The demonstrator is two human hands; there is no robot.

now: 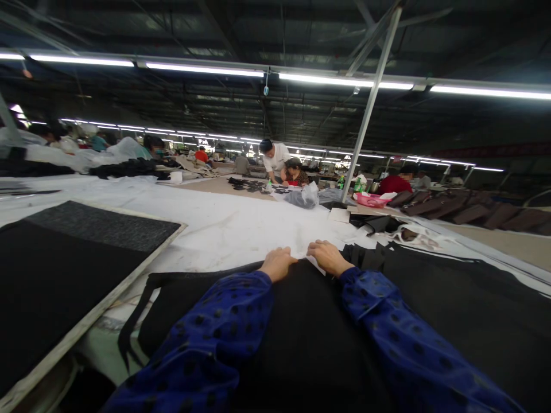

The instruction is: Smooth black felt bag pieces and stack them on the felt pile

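Note:
A large piece of black fabric (310, 338) lies spread over the white-covered table (224, 229) in front of me. My left hand (278, 263) is curled at the fabric's far edge, fingers closed on it. My right hand (327, 256) rests beside it, a little to the right, fingers bent down over the same edge where it meets the white cloth. Both arms wear blue sleeves with dark dots. More black fabric (451, 287) stretches off to the right.
A dark mat on a board (77, 252) lies at the left. Farther back sit a clear plastic bag (303, 198), a pink basin (371, 199), brown fabric pieces (473, 211) and a slanted metal pole (370, 103). Other people work at distant tables.

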